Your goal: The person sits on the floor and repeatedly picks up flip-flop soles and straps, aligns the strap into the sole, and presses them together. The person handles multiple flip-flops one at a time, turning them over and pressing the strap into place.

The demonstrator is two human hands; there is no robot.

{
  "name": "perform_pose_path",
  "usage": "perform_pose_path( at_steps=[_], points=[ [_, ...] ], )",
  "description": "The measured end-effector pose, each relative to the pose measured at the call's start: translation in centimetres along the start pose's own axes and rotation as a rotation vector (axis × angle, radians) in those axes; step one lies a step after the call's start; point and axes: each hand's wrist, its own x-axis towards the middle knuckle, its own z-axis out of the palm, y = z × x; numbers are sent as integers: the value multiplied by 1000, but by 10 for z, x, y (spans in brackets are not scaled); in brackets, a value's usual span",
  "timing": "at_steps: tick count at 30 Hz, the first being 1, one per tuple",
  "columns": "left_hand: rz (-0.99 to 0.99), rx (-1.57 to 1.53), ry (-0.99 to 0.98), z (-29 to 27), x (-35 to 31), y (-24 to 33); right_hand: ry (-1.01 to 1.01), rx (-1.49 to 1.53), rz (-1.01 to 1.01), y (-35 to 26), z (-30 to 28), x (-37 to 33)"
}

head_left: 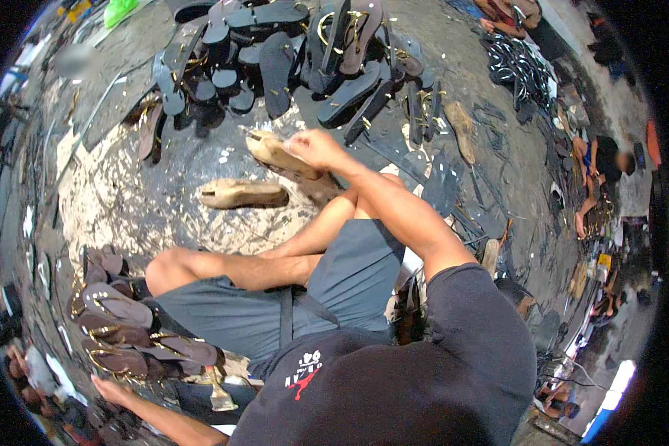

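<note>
My right hand [318, 151] is closed with bent fingers at a wooden shoe last [267, 150] on the ground before my crossed legs. Something pale shows at its fingertips, too small to name. A second wooden last [244, 194] lies on its side a little nearer to me. At the lower left, my left hand [111, 390] reaches out beside a stack of dark sandals [119, 305] with gold-coloured straps. Its fingers look stretched out, with nothing seen in them. Close to that stack is a flat brush [221, 395] with a pale, wide end.
Dark sandals and soles [276, 74] crowd the ground ahead of me. Another wooden last [461, 131] lies to the right, near black scraps [442, 182]. Farther right is a heap of black-and-white straps [519, 67]. Other people sit at the right edge [587, 186] and far right corner.
</note>
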Motion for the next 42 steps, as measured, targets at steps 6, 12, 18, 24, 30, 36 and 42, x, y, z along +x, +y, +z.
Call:
perform_pose_path(
  at_steps=[6,12,18,24,30,36,42],
  points=[
    [141,4,-183,23,-62,100,923,546,124,42,-94,138],
    [149,-165,-306,-7,-87,130,1586,372,340,56,-69,190],
    [4,-286,-556,65,-159,186,578,67,566,48,55,157],
    [114,-357,-764,139,-222,247,799,116,307,-17,57,147],
    [305,-443,-960,264,-329,303,82,358,-213,-186,74,-57],
    [498,-426,-1204,231,-362,258,-87,678,-162,-171,48,-136],
    [196,-406,-1503,147,-390,227,-576,903,75,-199,35,-131]
  ],
)
